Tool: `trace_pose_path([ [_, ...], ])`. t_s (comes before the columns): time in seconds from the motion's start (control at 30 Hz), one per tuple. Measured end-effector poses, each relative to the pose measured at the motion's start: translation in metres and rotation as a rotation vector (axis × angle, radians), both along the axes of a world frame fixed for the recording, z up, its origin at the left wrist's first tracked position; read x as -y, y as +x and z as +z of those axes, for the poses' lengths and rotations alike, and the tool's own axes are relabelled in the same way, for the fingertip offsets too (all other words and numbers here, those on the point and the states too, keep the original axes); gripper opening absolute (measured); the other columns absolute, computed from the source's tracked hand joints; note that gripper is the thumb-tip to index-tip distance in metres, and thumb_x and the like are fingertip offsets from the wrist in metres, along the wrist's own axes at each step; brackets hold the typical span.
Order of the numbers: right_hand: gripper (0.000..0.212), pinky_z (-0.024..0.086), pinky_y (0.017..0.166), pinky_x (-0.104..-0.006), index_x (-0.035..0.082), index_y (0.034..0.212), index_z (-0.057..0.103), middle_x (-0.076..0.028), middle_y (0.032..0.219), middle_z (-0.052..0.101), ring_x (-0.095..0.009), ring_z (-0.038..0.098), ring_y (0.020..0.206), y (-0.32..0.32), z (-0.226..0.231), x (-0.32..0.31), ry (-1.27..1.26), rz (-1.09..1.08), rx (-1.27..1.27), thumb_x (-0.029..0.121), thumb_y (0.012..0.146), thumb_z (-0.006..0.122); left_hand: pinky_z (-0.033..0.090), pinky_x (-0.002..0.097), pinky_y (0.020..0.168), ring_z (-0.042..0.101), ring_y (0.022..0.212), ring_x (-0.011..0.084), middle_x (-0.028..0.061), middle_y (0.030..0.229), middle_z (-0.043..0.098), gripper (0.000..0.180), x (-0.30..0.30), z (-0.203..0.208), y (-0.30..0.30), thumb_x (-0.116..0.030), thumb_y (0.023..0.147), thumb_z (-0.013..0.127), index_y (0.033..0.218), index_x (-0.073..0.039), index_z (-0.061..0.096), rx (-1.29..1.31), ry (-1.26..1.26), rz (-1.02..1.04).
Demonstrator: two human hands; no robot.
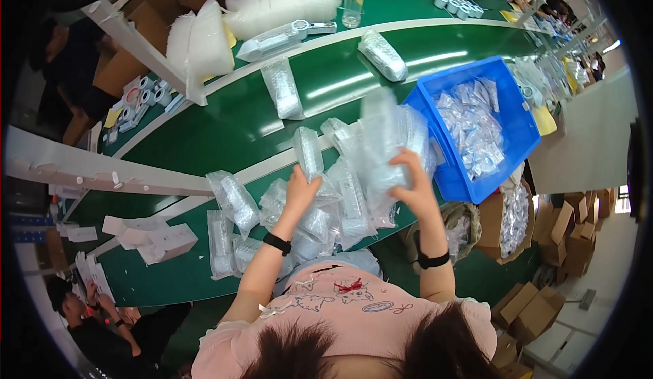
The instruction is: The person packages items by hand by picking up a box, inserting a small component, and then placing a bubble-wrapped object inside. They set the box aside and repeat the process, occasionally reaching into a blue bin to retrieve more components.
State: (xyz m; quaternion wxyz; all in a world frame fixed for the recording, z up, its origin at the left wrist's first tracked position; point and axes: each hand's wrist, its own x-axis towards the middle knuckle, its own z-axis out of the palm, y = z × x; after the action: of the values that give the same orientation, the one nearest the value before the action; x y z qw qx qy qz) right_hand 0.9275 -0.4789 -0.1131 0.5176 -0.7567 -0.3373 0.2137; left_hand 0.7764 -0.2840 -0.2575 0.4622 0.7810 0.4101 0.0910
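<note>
My left hand (301, 192) is closed around the lower end of a small bubble-wrapped package (308, 153), which stands up from the fingers. On the right, my right hand (413, 185) curves its fingers and thumb around the lower edge of a larger clear bubble-wrapped package (379, 124), smeared by motion. Beneath and between both hands lies a pile of similar packages (350, 202) in clear bags. More of these wrapped packages (233, 202) rest left of my left forearm, near the table edge.
A blue bin (442, 161) of small clear packets stands at my right. Two wrapped packages (282, 90) (383, 56) lie on the green conveyor (204, 130). White boxes (160, 239) sit at left; a bottle (353, 3) and bubble-wrap stacks stand beyond. Other people work around.
</note>
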Motion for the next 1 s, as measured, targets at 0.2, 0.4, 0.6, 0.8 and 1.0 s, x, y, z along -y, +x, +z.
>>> trace_pose_path([
  [0.2, 0.046, 0.042, 0.081, -0.0407, 0.012, 0.101, 0.049, -0.019, 0.118, 0.039, -0.037, 0.050, 0.098, -0.050, -0.036, -0.096, -0.094, 0.273, 0.095, 0.014, 0.057, 0.064, 0.037, 0.0387, 0.084, 0.045, 0.105, 0.0311, 0.0174, 0.112, 0.047, 0.061, -0.038, -0.051, -0.023, -0.027, 0.071, 0.059, 0.121, -0.002, 0.035, 0.086, -0.396, -0.106],
  [0.4, 0.059, 0.048, 0.068, -0.0425, 0.006, 0.107, 0.041, -0.023, 0.108, 0.044, -0.037, 0.056, 0.083, -0.057, -0.077, -0.141, -0.687, 0.219, 0.321, 0.034, 0.063, 0.066, 0.033, 0.0354, 0.091, 0.038, 0.114, 0.0277, 0.0141, 0.123, 0.040, 0.067, -0.060, 0.023, -0.013, -0.036, 0.072, 0.060, 0.126, -0.007, 0.034, 0.336, -0.778, 0.308],
  [0.6, 0.061, 0.047, 0.069, -0.0452, 0.003, 0.109, 0.043, -0.020, 0.098, 0.053, -0.037, 0.057, 0.078, -0.034, -0.062, -0.136, -0.811, 0.579, 0.569, 0.042, 0.067, 0.062, 0.027, 0.0334, 0.097, 0.035, 0.119, 0.0260, 0.0133, 0.131, 0.033, 0.073, -0.073, -0.008, 0.032, -0.042, 0.071, 0.062, 0.128, -0.005, 0.033, 0.190, -0.689, -0.055],
  [0.8, 0.055, 0.047, 0.071, -0.0435, 0.004, 0.100, 0.054, -0.019, 0.084, 0.061, -0.036, 0.058, 0.079, 0.026, -0.036, -0.150, -0.685, 1.106, 0.406, 0.049, 0.068, 0.060, 0.033, 0.0353, 0.094, 0.039, 0.114, 0.0276, 0.0173, 0.124, 0.041, 0.067, -0.062, -0.025, 0.052, -0.034, 0.068, 0.067, 0.122, -0.004, 0.040, 0.148, -0.297, -0.566],
  [1.0, 0.054, 0.044, 0.074, -0.0482, 0.014, 0.112, 0.048, -0.016, 0.106, 0.053, -0.039, 0.046, 0.101, 0.145, -0.041, -0.213, -0.820, 0.112, 1.020, 0.038, 0.067, 0.064, 0.041, 0.0380, 0.083, 0.048, 0.100, 0.0320, 0.0166, 0.120, 0.040, 0.049, -0.145, 0.015, 0.061, -0.020, 0.066, 0.066, 0.112, -0.011, 0.050, 0.095, 0.610, 0.008],
])
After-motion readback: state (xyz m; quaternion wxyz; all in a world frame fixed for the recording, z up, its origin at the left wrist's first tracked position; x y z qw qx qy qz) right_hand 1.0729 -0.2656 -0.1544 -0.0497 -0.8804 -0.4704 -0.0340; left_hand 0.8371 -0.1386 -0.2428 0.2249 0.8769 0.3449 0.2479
